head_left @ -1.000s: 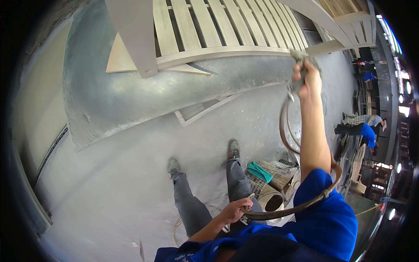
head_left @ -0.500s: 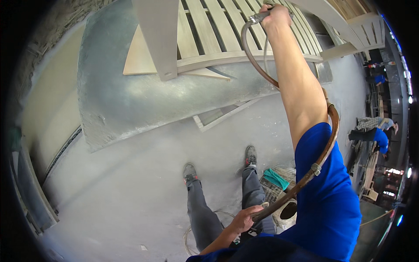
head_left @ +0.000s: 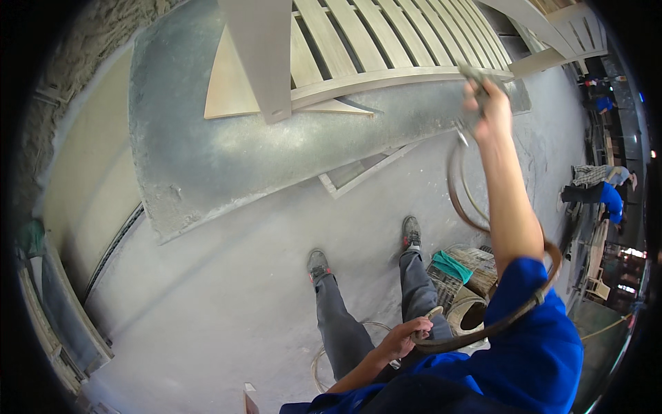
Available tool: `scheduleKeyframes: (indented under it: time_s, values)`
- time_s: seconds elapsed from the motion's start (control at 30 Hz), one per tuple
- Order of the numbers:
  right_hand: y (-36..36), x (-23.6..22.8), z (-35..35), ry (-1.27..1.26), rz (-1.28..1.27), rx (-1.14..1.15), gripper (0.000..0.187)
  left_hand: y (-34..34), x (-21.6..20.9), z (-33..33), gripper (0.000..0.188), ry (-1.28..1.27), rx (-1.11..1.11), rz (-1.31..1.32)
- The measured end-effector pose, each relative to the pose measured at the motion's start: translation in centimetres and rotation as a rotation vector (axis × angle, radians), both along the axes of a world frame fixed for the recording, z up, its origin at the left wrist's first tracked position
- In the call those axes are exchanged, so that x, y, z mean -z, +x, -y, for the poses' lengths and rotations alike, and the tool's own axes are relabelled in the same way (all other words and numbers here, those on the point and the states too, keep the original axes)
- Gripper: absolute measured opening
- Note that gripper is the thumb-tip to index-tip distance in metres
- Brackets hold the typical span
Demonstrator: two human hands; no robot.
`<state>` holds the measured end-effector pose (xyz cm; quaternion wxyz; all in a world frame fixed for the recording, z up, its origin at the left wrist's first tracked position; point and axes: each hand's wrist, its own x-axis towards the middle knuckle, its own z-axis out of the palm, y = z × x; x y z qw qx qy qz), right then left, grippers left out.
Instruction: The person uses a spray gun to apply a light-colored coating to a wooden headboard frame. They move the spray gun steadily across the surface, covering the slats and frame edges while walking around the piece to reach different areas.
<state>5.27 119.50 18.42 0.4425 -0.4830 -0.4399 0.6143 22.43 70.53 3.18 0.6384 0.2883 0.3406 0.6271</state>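
Observation:
My right hand (head_left: 494, 114) is wrapped round a spray gun (head_left: 474, 86), blurred by motion, off the near right edge of a pale slatted wooden bench (head_left: 393, 74). From the gun a brown hose (head_left: 455, 186) and a thinner one loop down toward my right arm. My left hand (head_left: 408, 337), low by my legs, grips a thick brown hose (head_left: 476, 337) that curves up past my right sleeve. The bench, with its broad flat leg (head_left: 261, 62), rests on a grey dusty platform (head_left: 276, 152).
A curved pale board (head_left: 227, 86) lies under the bench's leg. Beside my right foot stand a wicker basket (head_left: 447, 286) with a green cloth (head_left: 452, 266) and an open-topped container (head_left: 467, 314). A wooden frame (head_left: 362, 172) pokes from under the platform. Other people (head_left: 607, 196) work at far right.
My right hand has swung right and nearer to me with the spray gun, from over the slats to beyond the bench's near edge. My left hand still holds the hose.

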Motion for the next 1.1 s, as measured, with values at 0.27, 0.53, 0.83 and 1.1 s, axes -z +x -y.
scheduleKeyframes:
  time_s: [0.27,0.53,0.83,1.1]
  values:
    - [-22.2,-1.2,-6.1,-0.018,-0.591,0.166,0.007,-0.6,-2.0,-1.1,0.038,-0.058,-0.024,-0.024]
    - [-2.1,-2.2,6.2,-0.015,0.034,0.024,0.016,0.4,-0.2,0.7,0.025,0.118,-0.119,0.036]
    - [-7.6,0.5,1.5,-0.072,-0.189,0.023,0.022,-0.9,-0.8,1.1,0.028,0.105,-0.112,-0.06]
    - [-23.4,-2.7,-1.1,-0.159,-0.478,0.151,0.011,-1.8,-3.8,-1.5,0.033,0.042,-0.122,-0.137]
